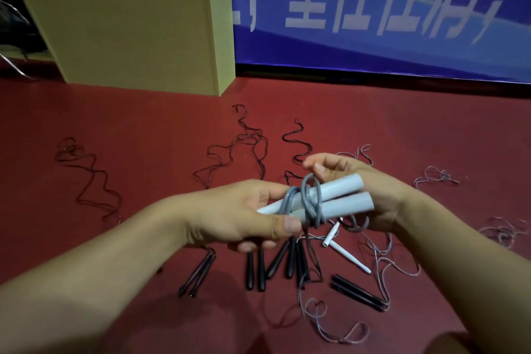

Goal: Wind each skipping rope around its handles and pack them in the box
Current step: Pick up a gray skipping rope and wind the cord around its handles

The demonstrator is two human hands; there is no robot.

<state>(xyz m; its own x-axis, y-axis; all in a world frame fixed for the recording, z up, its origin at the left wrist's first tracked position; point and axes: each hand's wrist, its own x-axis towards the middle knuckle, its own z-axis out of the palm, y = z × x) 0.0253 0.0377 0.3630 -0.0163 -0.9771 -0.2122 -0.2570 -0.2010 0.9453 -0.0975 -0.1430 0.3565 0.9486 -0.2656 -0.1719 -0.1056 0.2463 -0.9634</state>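
Observation:
Two pale grey handles (342, 197) lie side by side in both my hands above the red floor. My left hand (244, 213) grips their thin ends, thumb on top. My right hand (362, 181) holds the thick ends from behind. A grey rope (309, 201) is looped a few turns around the handles' middle, and its loose tail hangs down to the floor. Below lie several black handles (275, 264) and a pair of white handles (344, 253) with their ropes spread out. The tan cardboard box (129, 29) stands at the far left.
Black ropes (250, 144) snake across the floor toward the box, and another lies at the left (86, 172). Thin pale ropes (439, 178) tangle at the right. A blue banner (373, 8) with white characters runs along the back wall.

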